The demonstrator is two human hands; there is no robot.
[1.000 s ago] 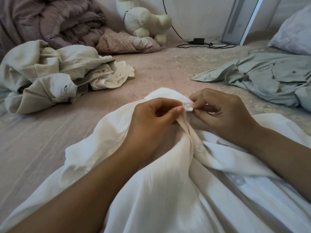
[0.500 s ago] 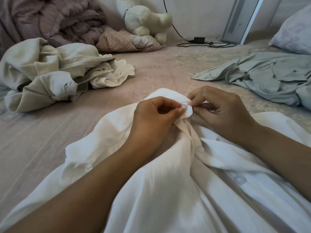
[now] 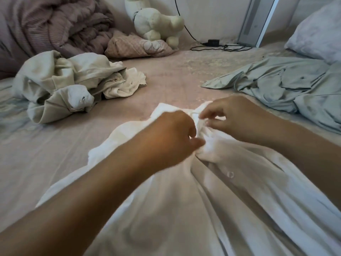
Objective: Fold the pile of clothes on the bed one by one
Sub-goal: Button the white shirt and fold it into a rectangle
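A bed point(image 3: 166, 85) with a pinkish sheet fills the view, a pale wall behind it. At the far left a mauve duvet point(image 3: 51, 24) is heaped, and in front of it lies the pile of clothes point(image 3: 70, 84), beige and cream, still crumpled. Further along the back sit a plush toy point(image 3: 156, 21) and a black charger cable point(image 3: 217, 45). In the foreground a white shirt point(image 3: 184, 209) is spread toward the camera, one button point(image 3: 230, 174) showing on its placket. The left hand point(image 3: 171, 139) has its fingers curled, thumb pinching bunched cloth near the collar. The right hand point(image 3: 232, 117) pinches the same edge just beside it with fingertips closed on the fabric. On the right a grey-green garment point(image 3: 287, 85) lies loose below a pillow point(image 3: 319, 32).

The likely trouble: the cloth is gathered tight between both hands, so a button could slip or the placket go in crooked, leaving the fold lopsided.
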